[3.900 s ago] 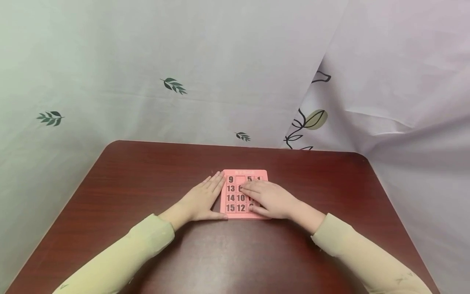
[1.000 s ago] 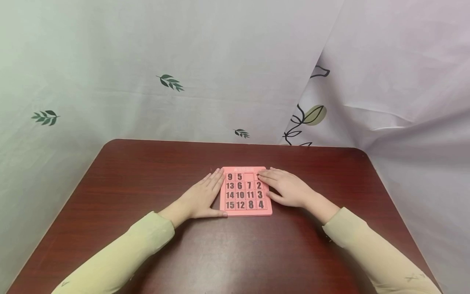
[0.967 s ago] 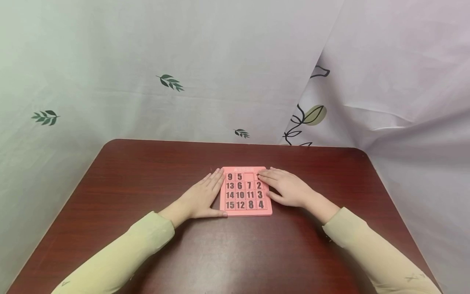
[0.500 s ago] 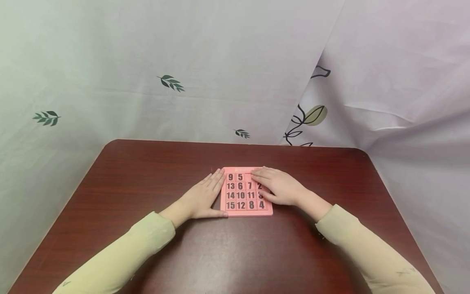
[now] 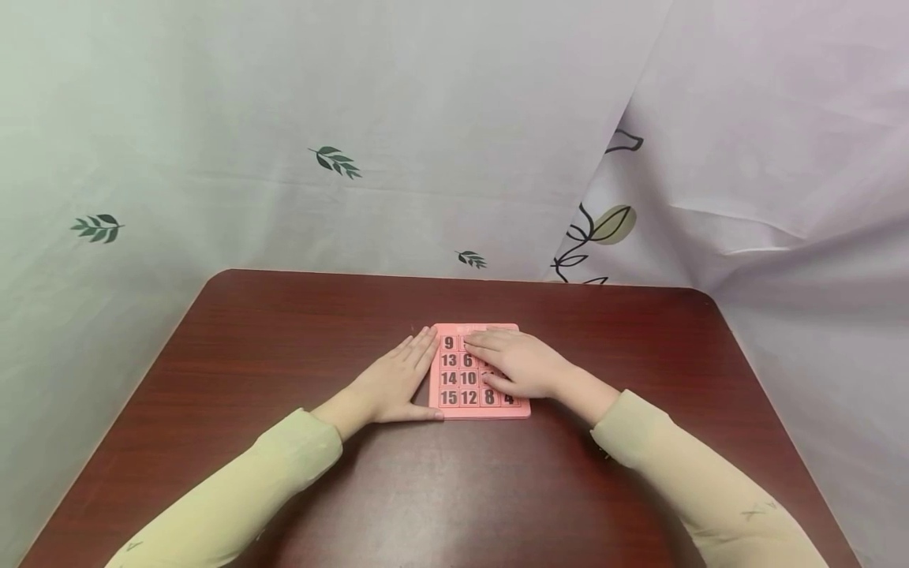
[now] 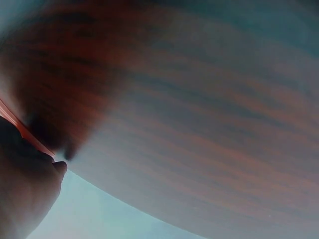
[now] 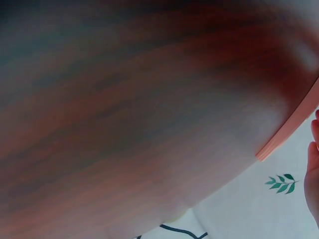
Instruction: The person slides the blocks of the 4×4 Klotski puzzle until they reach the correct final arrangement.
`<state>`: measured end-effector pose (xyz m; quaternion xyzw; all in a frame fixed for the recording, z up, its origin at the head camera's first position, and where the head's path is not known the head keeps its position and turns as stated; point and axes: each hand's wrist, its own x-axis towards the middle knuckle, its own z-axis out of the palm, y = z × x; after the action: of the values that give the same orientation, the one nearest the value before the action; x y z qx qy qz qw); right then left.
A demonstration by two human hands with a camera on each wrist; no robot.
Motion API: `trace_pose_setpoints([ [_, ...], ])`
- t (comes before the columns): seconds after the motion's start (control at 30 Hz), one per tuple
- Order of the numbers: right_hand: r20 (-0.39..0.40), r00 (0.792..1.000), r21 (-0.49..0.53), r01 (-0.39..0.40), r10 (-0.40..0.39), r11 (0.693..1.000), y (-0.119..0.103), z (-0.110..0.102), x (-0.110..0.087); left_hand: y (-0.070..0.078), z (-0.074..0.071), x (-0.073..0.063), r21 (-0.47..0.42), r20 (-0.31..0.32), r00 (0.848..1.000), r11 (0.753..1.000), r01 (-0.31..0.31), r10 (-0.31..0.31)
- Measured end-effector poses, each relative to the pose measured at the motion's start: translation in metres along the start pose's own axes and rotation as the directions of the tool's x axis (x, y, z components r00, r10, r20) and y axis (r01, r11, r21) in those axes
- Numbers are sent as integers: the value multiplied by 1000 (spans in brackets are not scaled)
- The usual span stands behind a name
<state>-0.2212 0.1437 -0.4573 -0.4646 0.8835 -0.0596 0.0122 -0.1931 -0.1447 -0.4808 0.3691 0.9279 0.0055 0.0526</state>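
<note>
A pink number sliding puzzle point(image 5: 450, 379) lies flat on the table. My left hand point(image 5: 396, 385) rests along its left side, fingers straight against the edge and thumb at the near left corner. Over the right part spreads my right hand point(image 5: 524, 364), its fingertips on the second tile of the top row and its thumb lower, in the third row. That hand covers most of the two right columns; 9, 13, 6, 14, 10, 15, 12 and 8 stay readable. In the right wrist view the puzzle's pink edge point(image 7: 289, 128) shows beside my fingers point(image 7: 313, 172).
The dark red-brown wooden table point(image 5: 426, 489) has rounded far corners. Behind it and along both sides hangs a pale cloth point(image 5: 426, 95) with leaf prints. The left wrist view shows mostly table surface, with my thumb point(image 6: 35, 186) at the lower left.
My right hand has moved left across the puzzle, from its right edge to the second column of the top row. Before that, tile 5 shifted one place left. My left hand stays put.
</note>
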Motion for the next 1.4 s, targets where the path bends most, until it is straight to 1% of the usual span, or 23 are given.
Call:
trace_pose_setpoints([
  [0.17, 20, 999, 1, -27, 27, 1000, 2, 1, -5, 1, -1, -1, -8, -3, 1000, 1000, 1, -1],
  [0.33, -3, 998, 10, -58, 58, 998, 7, 1, -17, 0, -2, -3, -6, -1, 1000, 1000, 6, -6],
  [0.47, -10, 997, 23, -71, 71, 997, 7, -2, -20, -1, -2, -4, -2, -3, 1000, 1000, 11, -11],
  [0.63, -33, 998, 30, -53, 54, 998, 3, -4, -13, 0, -1, -4, -9, -4, 1000, 1000, 6, -6],
  [0.8, -29, 999, 30, -25, 26, 999, -3, -4, 0, 2, 0, -3, -26, 1, 1000, 1000, 2, -2],
  [0.93, -2, 1000, 36, -1, 1, 999, -9, -3, 10, 2, 0, -2, -27, 3, 1000, 1000, -3, 3],
  [1.07, 37, 999, 46, -5, 3, 999, -14, -3, 18, 3, -1, 0, -25, 5, 1000, 1000, -8, 8],
  [1.27, 78, 997, 34, -13, 11, 999, -16, -2, 22, 2, -2, 0, -22, 6, 1000, 1000, -10, 10],
  [1.4, 84, 996, 18, -26, 24, 1000, -13, 0, 19, 1, -2, -1, -19, 5, 1000, 1000, -4, 4],
])
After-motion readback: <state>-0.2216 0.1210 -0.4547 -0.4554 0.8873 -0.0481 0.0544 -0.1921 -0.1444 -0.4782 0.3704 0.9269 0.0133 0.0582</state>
